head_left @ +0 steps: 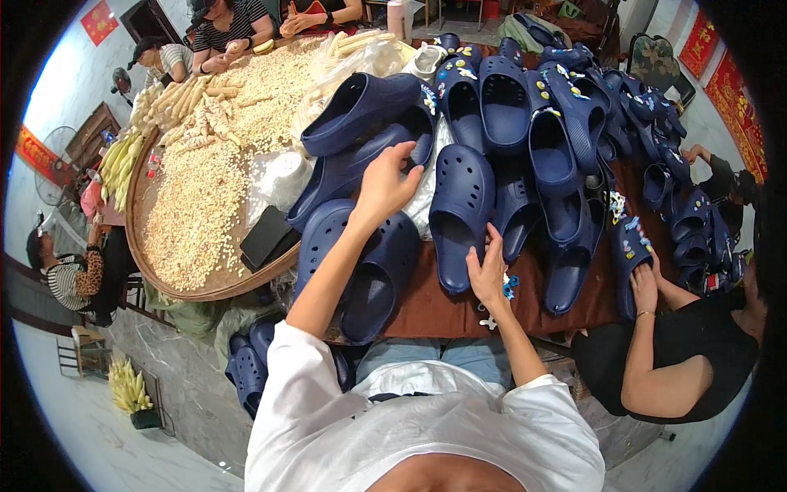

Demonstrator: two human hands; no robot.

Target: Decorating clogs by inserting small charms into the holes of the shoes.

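Note:
My left hand (389, 184) reaches over a pile of navy clogs with its fingers apart and slightly curved. It is beside a clog (361, 111) lying on its side and closes on nothing I can see. A single navy clog with holes in its upper (463, 217) lies toe away from me in the middle. My right hand (489, 271) is at that clog's right side near the heel, thumb and forefinger spread, fingertips at the rim. Small blue and white charms (510, 287) lie beside my right wrist. Two more clogs (373, 271) lie under my left forearm.
A round woven tray (215, 297) of corn kernels stands left, with a black phone (266, 238) on its rim. Many clogs, some with charms (566, 90), cover the brown cloth (443, 316). At right, a co-worker's hands (643, 283) touch a decorated clog. Others handle corn behind.

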